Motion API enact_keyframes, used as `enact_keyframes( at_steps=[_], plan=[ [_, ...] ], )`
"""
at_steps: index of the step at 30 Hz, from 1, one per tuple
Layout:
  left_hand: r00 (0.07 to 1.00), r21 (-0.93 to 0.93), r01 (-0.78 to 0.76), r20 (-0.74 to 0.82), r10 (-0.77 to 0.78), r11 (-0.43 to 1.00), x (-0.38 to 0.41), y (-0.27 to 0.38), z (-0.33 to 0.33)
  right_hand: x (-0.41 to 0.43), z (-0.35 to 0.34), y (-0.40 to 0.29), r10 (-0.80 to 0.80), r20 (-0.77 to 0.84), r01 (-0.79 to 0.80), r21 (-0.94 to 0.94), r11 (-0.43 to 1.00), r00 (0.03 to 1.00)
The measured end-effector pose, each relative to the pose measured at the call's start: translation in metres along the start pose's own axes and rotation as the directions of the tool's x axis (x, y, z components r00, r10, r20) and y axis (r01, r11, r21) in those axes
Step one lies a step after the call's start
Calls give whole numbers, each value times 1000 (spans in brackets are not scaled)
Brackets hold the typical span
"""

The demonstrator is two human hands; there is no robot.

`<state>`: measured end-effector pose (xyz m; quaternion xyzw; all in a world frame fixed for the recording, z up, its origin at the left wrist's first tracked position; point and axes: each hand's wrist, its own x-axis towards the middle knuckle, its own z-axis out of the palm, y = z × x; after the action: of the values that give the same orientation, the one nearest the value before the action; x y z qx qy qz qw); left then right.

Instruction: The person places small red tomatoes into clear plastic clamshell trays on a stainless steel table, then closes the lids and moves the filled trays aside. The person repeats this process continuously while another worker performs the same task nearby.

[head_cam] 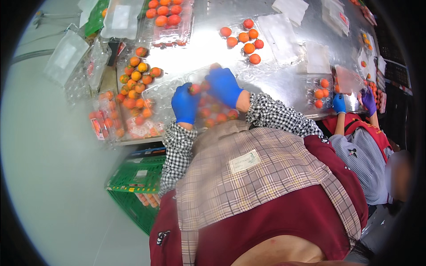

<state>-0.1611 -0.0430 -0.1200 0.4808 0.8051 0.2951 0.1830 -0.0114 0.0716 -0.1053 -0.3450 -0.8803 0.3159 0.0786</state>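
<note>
Both my hands wear blue gloves. My left hand (pixel 184 104) is at the left side of a clear plastic tray of small orange-red tomatoes (pixel 221 117), with its fingertips against a red tomato (pixel 194 89). Whether it grips that tomato is unclear. My right hand (pixel 224 85) reaches over the tray's upper right part, its fingertips hidden or blurred beside a pale orange thing. A hazy translucent layer seems to lie over part of the tray. Left of my hands, an empty clear tray section (pixel 164 94) lies beside a pile of loose orange and red tomatoes (pixel 134 84).
Another open tray (pixel 238 25) holds several tomatoes on the metal table (pixel 213 50). Filled packs (pixel 106 114) stand at the table's left edge; white pads (pixel 278 36) lie rightward. A green crate (pixel 133 176) is below. At right, a co-worker's blue-gloved hand (pixel 339 103) and purple-gloved hand (pixel 368 101) handle packs.
</note>
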Motion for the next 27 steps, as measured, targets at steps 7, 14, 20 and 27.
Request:
enact_keyframes(
  at_steps=[7,14,20,27],
  plan=[
    [996,-247,58,-55,-74,967,-5,0,-18,9,-16,13,-22,1,22,78,997,1000],
    [957,209,-197,254,142,958,16,18,2,1,-58,6,106,386,-354,657,666,916],
    [959,185,-183,249,134,966,18,12,22,-15,-69,12,43,512,-496,847,-191,858],
    [947,70,-251,225,230,966,22,21,24,-21,-71,4,21,285,-285,943,171,958]
  ],
)
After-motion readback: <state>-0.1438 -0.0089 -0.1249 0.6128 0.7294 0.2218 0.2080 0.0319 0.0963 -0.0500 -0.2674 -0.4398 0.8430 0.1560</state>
